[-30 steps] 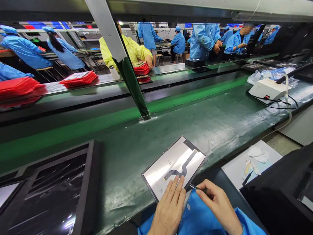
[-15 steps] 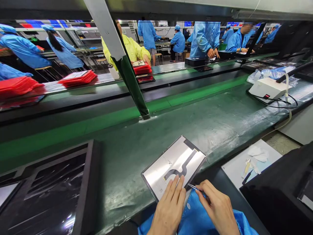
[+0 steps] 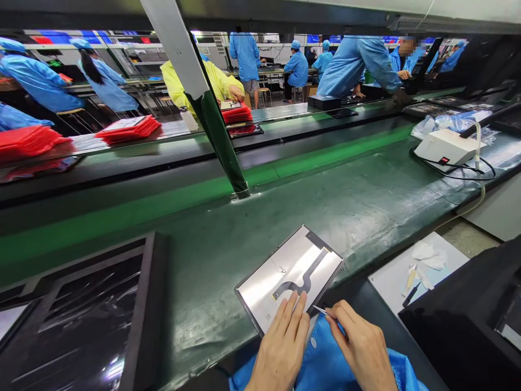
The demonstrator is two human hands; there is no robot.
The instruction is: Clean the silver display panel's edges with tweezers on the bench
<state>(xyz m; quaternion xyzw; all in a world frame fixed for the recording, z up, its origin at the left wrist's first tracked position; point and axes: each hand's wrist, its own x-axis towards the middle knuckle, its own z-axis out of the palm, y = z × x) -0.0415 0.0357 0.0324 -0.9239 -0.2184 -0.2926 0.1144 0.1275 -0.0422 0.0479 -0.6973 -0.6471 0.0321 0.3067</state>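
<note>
A display panel (image 3: 260,290) lies back side up on the green bench mat, its near edge by my body. It has a silvery back with a dark flex cable (image 3: 303,279) curving across it. My left hand (image 3: 285,336) rests flat on the panel's near part, fingers stretched out just below the cable's lower end. In my right hand (image 3: 360,339) a pair of thin metal tweezers (image 3: 320,310) is pinched between thumb and fingers. Its tip points at the panel's near right edge; whether it touches cannot be made out.
A black foam-edged tray (image 3: 140,304) stands at left. A slanted post (image 3: 220,141) rises from the bench. A white device (image 3: 445,149) with cables sits at right. A white board (image 3: 437,271) carries tissue and small tools. Co-workers and red sleeves (image 3: 130,129) are across the line.
My hands, the panel and the tweezers stay almost still. Across the line, a co-worker in blue has leaned over to the right, and the one in yellow has shifted slightly.
</note>
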